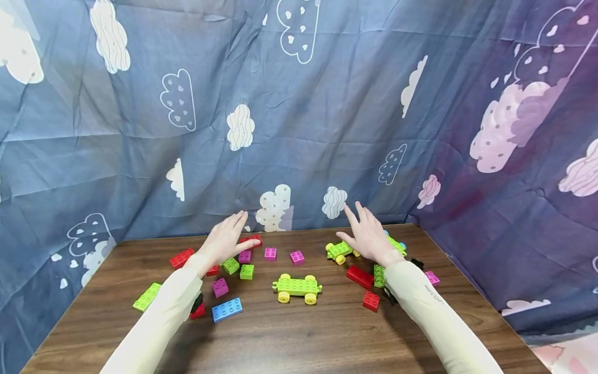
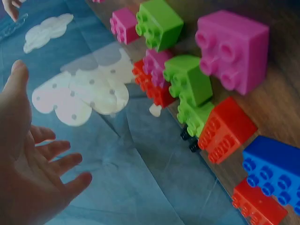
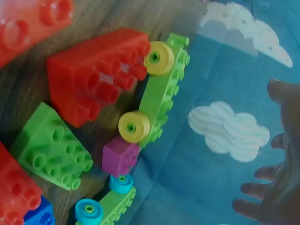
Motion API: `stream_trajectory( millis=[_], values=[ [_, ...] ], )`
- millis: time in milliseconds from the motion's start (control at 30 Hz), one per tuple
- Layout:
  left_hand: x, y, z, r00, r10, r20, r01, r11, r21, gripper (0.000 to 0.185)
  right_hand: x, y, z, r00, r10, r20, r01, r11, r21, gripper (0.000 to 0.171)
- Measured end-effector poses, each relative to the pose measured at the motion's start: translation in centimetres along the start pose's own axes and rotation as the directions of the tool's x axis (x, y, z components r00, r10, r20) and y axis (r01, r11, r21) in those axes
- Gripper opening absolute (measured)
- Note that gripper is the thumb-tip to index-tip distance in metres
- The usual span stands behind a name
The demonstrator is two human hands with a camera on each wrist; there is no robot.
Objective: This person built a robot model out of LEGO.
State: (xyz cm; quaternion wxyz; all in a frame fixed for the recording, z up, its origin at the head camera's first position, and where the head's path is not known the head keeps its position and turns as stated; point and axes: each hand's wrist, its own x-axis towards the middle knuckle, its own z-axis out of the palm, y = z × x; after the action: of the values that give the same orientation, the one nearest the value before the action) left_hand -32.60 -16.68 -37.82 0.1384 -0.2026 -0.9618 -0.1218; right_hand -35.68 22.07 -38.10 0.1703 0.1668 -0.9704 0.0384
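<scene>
Both hands hover open above a wooden table [image 1: 289, 337] strewn with toy bricks. My left hand [image 1: 227, 240] floats palm-down with fingers spread over red, green and magenta bricks [image 1: 231, 266]; it holds nothing, and the left wrist view shows its empty palm [image 2: 28, 159]. My right hand [image 1: 369, 236] is likewise spread and empty above a green wheeled base with yellow wheels [image 1: 340, 251], which appears in the right wrist view [image 3: 157, 93] beside a red brick [image 3: 96, 75]. Another green wheeled base [image 1: 297, 287] lies between the hands.
A blue brick [image 1: 227, 309], a green flat brick [image 1: 147, 296] and red bricks [image 1: 370, 301] lie nearer the front. A blue cloud-patterned cloth [image 1: 299, 114] hangs behind the table and on both sides. Bare wood fills the front of the table.
</scene>
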Motion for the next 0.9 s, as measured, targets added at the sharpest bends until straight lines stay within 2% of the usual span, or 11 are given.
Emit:
stream_trajectory(
  millis=[100,300,567,700,800,900],
  values=[
    [-0.5,0.5,0.3,0.998,0.053,0.018,-0.053,0.999,-0.015,0.086,-0.5,-0.6,0.1,0.999,-0.031,0.005,0.031,0.999,0.011,0.08],
    [-1.4,1.5,0.9,0.994,0.094,0.064,-0.091,0.995,-0.041,0.083,-1.8,-2.1,0.5,0.995,-0.101,-0.014,0.101,0.994,0.045,0.076],
    [-2.4,2.4,1.9,0.981,0.177,0.082,-0.173,0.983,-0.056,0.072,-4.0,-3.6,1.4,0.981,-0.193,-0.008,0.193,0.978,0.079,0.071],
    [-2.9,3.0,2.3,0.969,0.228,0.1,-0.224,0.973,-0.051,0.064,-5.0,-4.6,1.7,0.97,-0.244,0.0,0.244,0.967,0.073,0.066],
    [-3.2,3.6,2.7,0.953,0.282,0.107,-0.278,0.959,-0.048,0.055,-5.7,-5.4,1.8,0.962,-0.269,0.037,0.266,0.961,0.082,0.064],
    [-3.5,4.2,3.0,0.94,0.311,0.14,-0.304,0.95,-0.066,0.05,-6.2,-6.0,1.8,0.951,-0.301,0.073,0.294,0.951,0.096,0.062]
  ],
)
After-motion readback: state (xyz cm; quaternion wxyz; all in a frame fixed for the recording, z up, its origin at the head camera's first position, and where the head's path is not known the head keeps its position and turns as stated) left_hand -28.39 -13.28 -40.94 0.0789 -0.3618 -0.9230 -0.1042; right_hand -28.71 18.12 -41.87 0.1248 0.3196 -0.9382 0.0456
